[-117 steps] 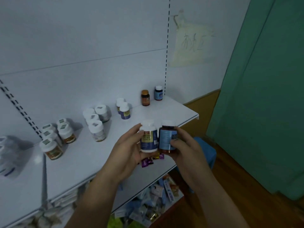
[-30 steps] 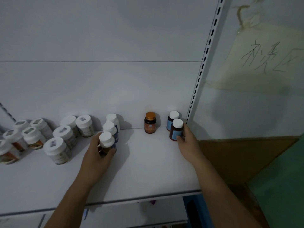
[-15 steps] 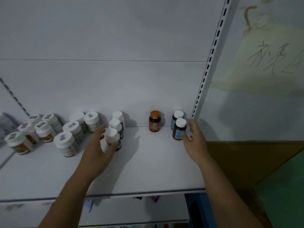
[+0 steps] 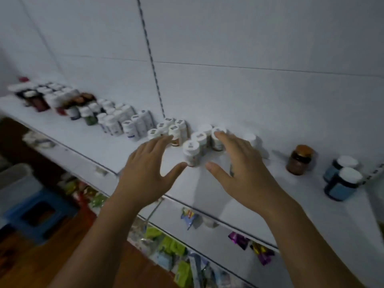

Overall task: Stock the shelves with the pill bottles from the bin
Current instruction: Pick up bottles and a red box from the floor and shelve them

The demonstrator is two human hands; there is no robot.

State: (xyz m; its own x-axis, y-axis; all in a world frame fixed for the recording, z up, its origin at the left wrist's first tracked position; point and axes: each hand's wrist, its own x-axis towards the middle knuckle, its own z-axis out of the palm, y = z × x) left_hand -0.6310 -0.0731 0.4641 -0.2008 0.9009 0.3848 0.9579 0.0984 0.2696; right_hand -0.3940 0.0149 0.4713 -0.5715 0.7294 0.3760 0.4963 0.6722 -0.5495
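A white shelf [image 4: 259, 204] carries rows of pill bottles. My left hand [image 4: 145, 175] and my right hand [image 4: 243, 173] hover over it, both with spread fingers and holding nothing. Between their thumbs stands a white-capped bottle [image 4: 191, 152], the front one of a small group. My right fingertips reach the cap of another white-capped bottle [image 4: 217, 140] behind it. Two blue-labelled bottles [image 4: 342, 181] and an orange-capped brown bottle [image 4: 300, 160] stand to the right. More bottles [image 4: 116, 121] line the shelf to the left.
Below the shelf edge lies a lower shelf with colourful packets [image 4: 176, 252]. A blue stool [image 4: 35, 213] stands on the wooden floor at the left, with a grey bin [image 4: 14, 183] behind it. A slotted upright [image 4: 151, 65] runs up the white back wall.
Both hands have let go of the bottles they set down. My right hand has moved left, away from the blue-labelled bottles, to the white-capped group. The view has swung left.
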